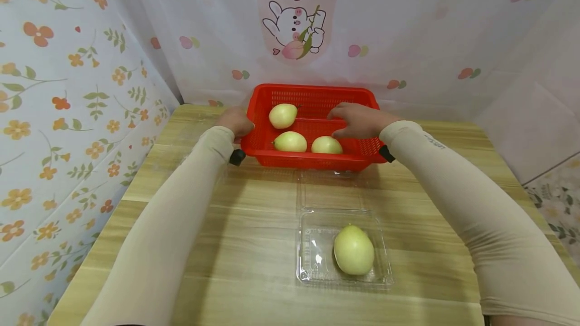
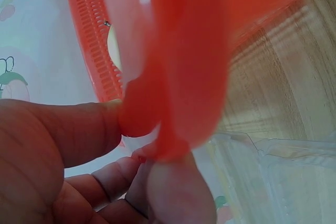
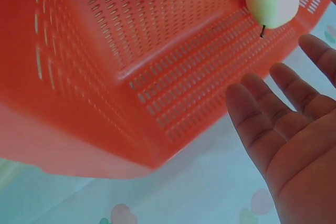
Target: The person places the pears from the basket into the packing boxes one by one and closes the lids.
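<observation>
1. One red plastic basket [image 1: 312, 161] with slotted walls sits at the far side of the table, close to the back cloth.
2. Three pale yellow-green fruits lie in it: one at the back left [image 1: 283, 115], one at the front left [image 1: 290, 142], and one near the front middle [image 1: 327, 145]. The right wrist view shows a dark stem on one.
3. The left hand [image 1: 235, 121] grips the basket's left rim, pinched between thumb and fingers.
4. The right hand [image 1: 360, 118] is over the basket's right part, fingers extended and holding nothing; whether it touches the basket I cannot tell.
5. One clear hinged container [image 1: 312, 260] lies open nearer the person, its lid [image 1: 333, 190] folded back toward the basket. A fourth fruit [image 1: 354, 249] sits in its right half.
6. More clear plastic shows beside the left forearm; the number of pieces cannot be made out.
7. The table [image 1: 244, 265] has a light wood-grain top. A pale back cloth [image 1: 217, 24] hangs behind it, and a cloth with orange flowers [image 1: 68, 89] hangs at the left.
8. The back cloth carries one cartoon rabbit [image 1: 294, 29] with a tulip, and dark red characters above, including 生 and 幸, partly cut off.
9. Two cream sleeves cover the forearms; the right sleeve [image 1: 453, 205] bears small lettering beginning "Len".
</observation>
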`<move>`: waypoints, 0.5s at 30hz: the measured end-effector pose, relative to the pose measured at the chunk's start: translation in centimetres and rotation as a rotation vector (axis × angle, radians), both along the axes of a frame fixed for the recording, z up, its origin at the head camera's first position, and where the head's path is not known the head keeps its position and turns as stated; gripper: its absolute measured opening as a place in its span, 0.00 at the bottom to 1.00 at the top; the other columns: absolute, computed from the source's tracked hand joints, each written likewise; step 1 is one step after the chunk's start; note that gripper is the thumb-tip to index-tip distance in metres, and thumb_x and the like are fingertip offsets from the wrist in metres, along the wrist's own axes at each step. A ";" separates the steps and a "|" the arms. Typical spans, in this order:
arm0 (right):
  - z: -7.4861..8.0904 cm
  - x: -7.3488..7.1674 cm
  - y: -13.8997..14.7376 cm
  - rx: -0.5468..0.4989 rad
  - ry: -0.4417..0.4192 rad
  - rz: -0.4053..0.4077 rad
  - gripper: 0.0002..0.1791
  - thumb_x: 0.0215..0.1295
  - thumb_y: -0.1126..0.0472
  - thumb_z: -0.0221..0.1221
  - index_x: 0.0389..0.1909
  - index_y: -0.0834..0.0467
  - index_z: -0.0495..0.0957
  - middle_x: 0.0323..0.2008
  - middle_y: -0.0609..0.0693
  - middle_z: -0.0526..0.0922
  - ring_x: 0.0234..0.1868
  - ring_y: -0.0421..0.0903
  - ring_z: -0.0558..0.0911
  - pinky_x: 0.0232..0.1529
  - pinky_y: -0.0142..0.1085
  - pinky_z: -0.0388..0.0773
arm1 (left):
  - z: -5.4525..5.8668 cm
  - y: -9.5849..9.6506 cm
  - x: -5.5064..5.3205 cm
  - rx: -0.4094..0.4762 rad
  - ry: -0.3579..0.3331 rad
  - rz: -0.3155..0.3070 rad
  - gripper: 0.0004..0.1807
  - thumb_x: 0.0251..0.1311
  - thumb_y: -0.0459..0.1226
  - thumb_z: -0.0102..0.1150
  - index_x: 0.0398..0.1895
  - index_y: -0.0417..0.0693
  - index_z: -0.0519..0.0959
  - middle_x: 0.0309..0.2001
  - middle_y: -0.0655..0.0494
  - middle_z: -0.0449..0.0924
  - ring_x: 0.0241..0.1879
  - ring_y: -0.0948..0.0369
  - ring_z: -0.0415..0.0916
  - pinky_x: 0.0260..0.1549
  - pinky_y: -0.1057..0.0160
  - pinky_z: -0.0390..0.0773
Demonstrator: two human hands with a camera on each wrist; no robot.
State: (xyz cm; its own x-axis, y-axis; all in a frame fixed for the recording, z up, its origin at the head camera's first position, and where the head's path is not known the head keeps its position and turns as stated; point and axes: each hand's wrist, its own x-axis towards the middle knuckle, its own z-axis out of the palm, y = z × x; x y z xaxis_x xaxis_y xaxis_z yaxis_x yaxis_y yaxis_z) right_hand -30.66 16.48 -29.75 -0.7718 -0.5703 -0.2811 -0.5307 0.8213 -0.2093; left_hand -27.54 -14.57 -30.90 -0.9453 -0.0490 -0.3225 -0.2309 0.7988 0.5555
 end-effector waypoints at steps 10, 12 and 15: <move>-0.7 -0.3 -0.8 0.005 -0.026 0.018 0.28 0.63 0.53 0.65 0.63 0.55 0.73 0.66 0.57 0.69 0.67 0.58 0.66 0.65 0.56 0.65 | -0.3 0.0 -0.3 -0.017 0.003 0.010 0.15 0.63 0.32 0.48 0.51 0.34 0.73 0.43 0.43 0.76 0.31 0.53 0.76 0.34 0.59 0.83; -0.9 -0.4 -0.9 0.003 -0.032 0.017 0.29 0.63 0.52 0.66 0.63 0.55 0.73 0.65 0.57 0.69 0.67 0.58 0.66 0.65 0.56 0.66 | -0.3 0.0 -0.3 -0.018 0.000 0.013 0.15 0.63 0.32 0.49 0.51 0.35 0.73 0.43 0.43 0.76 0.31 0.53 0.76 0.34 0.60 0.82; -1.1 -0.7 -1.1 0.010 -0.033 0.024 0.30 0.62 0.52 0.67 0.63 0.55 0.73 0.66 0.57 0.69 0.66 0.58 0.66 0.64 0.56 0.67 | -0.3 0.0 -0.3 -0.017 -0.005 0.019 0.15 0.63 0.32 0.49 0.52 0.35 0.72 0.43 0.43 0.76 0.32 0.53 0.76 0.33 0.60 0.82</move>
